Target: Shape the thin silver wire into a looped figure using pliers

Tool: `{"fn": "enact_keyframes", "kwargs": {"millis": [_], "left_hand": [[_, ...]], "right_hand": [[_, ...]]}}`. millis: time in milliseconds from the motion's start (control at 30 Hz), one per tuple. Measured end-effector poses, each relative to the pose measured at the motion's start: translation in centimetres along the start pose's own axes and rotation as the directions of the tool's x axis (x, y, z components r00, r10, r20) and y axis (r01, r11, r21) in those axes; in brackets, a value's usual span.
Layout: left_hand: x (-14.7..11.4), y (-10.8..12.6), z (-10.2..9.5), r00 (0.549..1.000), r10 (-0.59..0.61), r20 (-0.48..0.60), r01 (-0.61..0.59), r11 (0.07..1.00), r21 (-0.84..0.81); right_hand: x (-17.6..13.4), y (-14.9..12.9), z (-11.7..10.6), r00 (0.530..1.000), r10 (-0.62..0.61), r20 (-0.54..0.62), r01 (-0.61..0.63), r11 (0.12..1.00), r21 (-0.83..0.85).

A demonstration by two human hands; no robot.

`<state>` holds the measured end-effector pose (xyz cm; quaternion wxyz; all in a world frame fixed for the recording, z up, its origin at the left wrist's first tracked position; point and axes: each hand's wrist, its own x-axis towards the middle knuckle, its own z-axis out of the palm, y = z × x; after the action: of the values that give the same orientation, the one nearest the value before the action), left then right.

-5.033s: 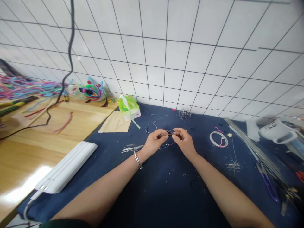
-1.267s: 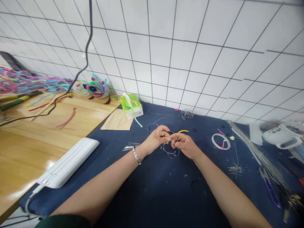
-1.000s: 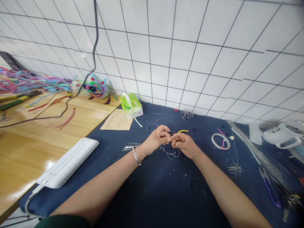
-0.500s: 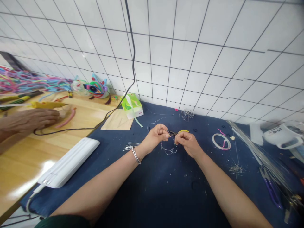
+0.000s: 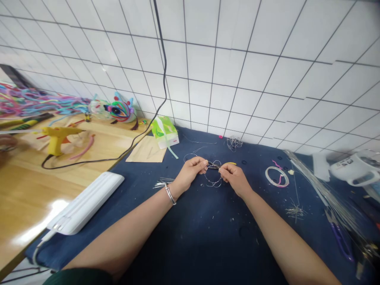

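Between my hands is a thin looped wire frame (image 5: 213,183), a ring with smaller loops, held just above the dark blue cloth (image 5: 190,233). My left hand (image 5: 191,171) pinches its left side between thumb and fingertips. On the opposite side, my right hand (image 5: 233,177) grips the wire with thumb and forefinger. Just behind the frame lie pliers, partly hidden, with a yellow handle (image 5: 230,163) showing. A bundle of short cut wires (image 5: 162,183) lies by my left wrist.
On the wooden table at left are a yellow glue gun (image 5: 57,138), a white power bank (image 5: 87,204) and another person's hand (image 5: 7,141). A tissue pack (image 5: 164,132) stands near the wall. To the right lie a tape roll (image 5: 276,177), long wires (image 5: 323,194), purple-handled scissors (image 5: 341,241) and a mug (image 5: 354,168).
The wire frame has turned in my fingers, a small loop now showing at its top. My hands have spread slightly apart. The other person's hand has withdrawn left from the glue gun.
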<state>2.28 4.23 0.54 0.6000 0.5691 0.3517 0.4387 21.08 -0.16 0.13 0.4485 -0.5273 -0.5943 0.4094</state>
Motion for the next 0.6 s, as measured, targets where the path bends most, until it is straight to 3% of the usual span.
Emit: {"fn": "enact_keyframes", "kwargs": {"millis": [400,600], "left_hand": [[0.0,-1.0,0.4,0.995,0.004,-0.099,0.008,0.993,0.119],[-0.2,-1.0,1.0,0.992,0.050,-0.113,-0.036,0.992,0.120]], "right_hand": [[0.0,0.4,0.5,0.985,0.000,-0.170,0.018,0.994,0.106],[0.2,0.5,0.6,0.984,0.014,-0.180,0.014,0.988,0.157]]}}
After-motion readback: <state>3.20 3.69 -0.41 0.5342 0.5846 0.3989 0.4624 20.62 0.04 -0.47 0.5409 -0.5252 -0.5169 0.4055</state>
